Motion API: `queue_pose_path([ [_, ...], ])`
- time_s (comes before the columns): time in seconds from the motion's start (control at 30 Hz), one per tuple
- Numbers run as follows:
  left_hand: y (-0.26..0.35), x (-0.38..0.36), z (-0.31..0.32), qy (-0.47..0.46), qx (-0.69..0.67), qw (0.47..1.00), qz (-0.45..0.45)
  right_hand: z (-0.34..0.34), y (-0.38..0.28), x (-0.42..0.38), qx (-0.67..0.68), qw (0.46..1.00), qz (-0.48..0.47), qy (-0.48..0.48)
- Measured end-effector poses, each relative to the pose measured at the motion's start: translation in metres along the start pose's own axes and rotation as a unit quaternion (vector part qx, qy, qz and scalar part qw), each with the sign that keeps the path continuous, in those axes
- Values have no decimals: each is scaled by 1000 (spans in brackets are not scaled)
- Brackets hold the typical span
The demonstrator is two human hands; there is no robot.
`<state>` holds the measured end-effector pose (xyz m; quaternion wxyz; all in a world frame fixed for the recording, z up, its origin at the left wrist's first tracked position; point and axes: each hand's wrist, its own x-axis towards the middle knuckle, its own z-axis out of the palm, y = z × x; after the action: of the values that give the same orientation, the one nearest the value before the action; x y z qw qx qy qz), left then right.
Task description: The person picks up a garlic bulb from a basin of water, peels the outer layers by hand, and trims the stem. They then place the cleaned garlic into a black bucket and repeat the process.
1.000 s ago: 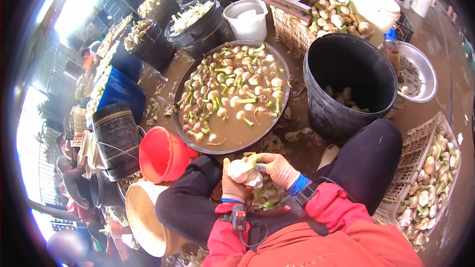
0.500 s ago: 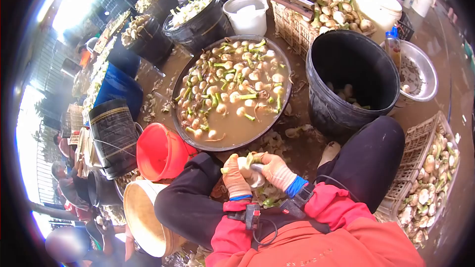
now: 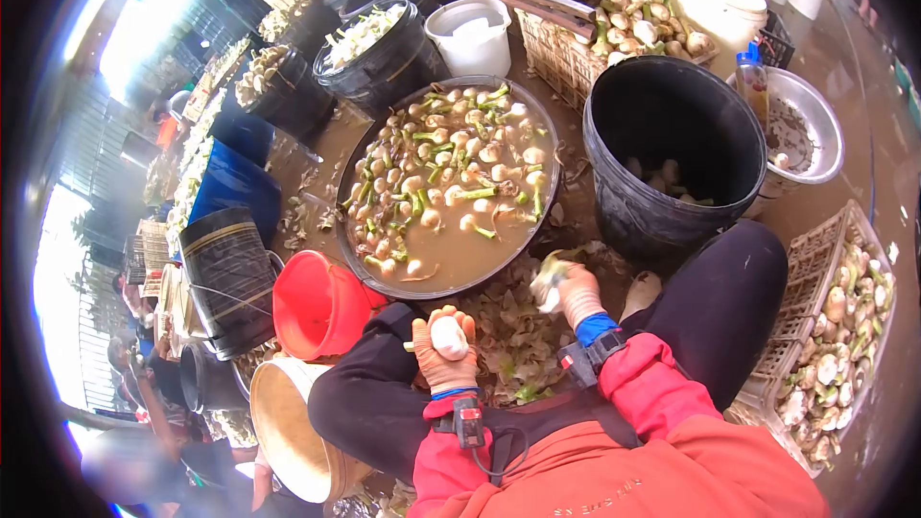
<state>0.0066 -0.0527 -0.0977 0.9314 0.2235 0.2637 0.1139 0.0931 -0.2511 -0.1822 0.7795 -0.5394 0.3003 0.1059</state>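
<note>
A whitish garlic bulb [image 3: 448,338] with a short green stem rests in the curled fingers of my left hand [image 3: 443,364], gloved in orange, over my left knee. My right hand [image 3: 579,295], also gloved, is closed around pale, greenish garlic peelings [image 3: 550,278]. A light, shiny bit shows below these peelings, too small to make out. Beneath and between my hands a heap of peelings [image 3: 518,336] covers the ground. Just ahead stands a wide round basin [image 3: 460,285] of brown water with many garlic bulbs and green stems floating in it.
A large black bucket [image 3: 614,187] with some bulbs stands ahead right. Beside my right leg is a crate [image 3: 801,317] of garlic. A red bucket [image 3: 321,302] and a cream bucket [image 3: 288,422] lie left. More filled crates [image 3: 552,48] stand behind; people [image 3: 144,384] sit far left.
My hands have moved apart. The left has drawn slightly left with the bulb, turning palm up; the right has swung right and forward with peelings in its fingers.
</note>
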Motion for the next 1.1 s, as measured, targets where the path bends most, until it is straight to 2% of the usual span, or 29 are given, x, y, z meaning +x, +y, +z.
queue_pose_path([
  [0.03, 3, 2, 1, -34, -40, 998, -22, 2, -1, -9, -233, 964, -84, -97],
  [0.07, 2, 2, 2, -35, -40, 998, -21, 5, -2, -17, -449, 859, -162, -185],
  [0.1, 0, -3, 13, -49, -25, 998, -3, 11, -5, -24, -456, 843, -138, -249],
  [0.2, -7, -10, 22, -48, 25, 998, 26, 22, -29, -61, -324, 877, -143, -324],
  [0.23, -10, -5, 12, -76, 131, 988, 31, 25, -37, -71, -324, 878, -145, -322],
  [0.27, -13, 2, -1, -104, 236, 965, 37, 28, -45, -81, -188, 914, -46, -355],
  [0.3, -20, 3, 4, -119, 337, 931, 68, 29, -50, -85, -46, 923, 54, -379],
  [0.33, -23, -1, 5, -156, 428, 884, 106, 28, -51, -84, -45, 923, 52, -379],
  [0.4, -22, -12, 10, -114, 409, 905, -8, 25, -53, -84, -73, 937, 42, -339],
  [0.47, -19, -11, 10, -153, 383, 911, 13, 24, -52, -84, -72, 939, 44, -334],
  [0.53, -17, -13, 13, -188, 356, 915, 37, 28, -44, -81, -34, 935, -22, -351],
  [0.57, -16, -15, 15, -184, 418, 884, 97, 29, -40, -80, -34, 935, -22, -352],
  [0.63, -16, -20, 21, -188, 519, 811, 192, 31, -41, -81, -141, 935, -59, -321],
  [0.67, -16, -18, 19, -190, 519, 811, 190, 30, -41, -81, -141, 936, -59, -318],
  [0.73, -14, -15, 20, -269, 672, 593, 353, 30, -46, -86, -325, 881, -202, -278],
  [0.77, -14, -16, 20, -280, 692, 560, 359, 31, -49, -89, -341, 871, -237, -260],
  [0.8, -16, -17, 19, -280, 693, 560, 358, 31, -50, -89, -341, 872, -236, -260],
  [0.87, -23, -18, 16, -286, 673, 610, 306, 32, -50, -88, -379, 846, -273, -257],
  [0.9, -23, -20, 16, -271, 637, 667, 275, 31, -49, -86, -379, 847, -272, -256],
  [0.97, -19, -20, 17, -261, 630, 682, 263, 29, -47, -82, -282, 897, -204, -272],
  [1.0, -17, -20, 17, -250, 623, 698, 251, 29, -48, -82, -282, 897, -204, -272],
  [1.07, -18, -19, 16, -257, 622, 691, 263, 30, -49, -81, -339, 868, -228, -281],
  [1.1, -19, -23, 20, -251, 567, 757, 207, 29, -47, -80, -340, 868, -228, -281],
])
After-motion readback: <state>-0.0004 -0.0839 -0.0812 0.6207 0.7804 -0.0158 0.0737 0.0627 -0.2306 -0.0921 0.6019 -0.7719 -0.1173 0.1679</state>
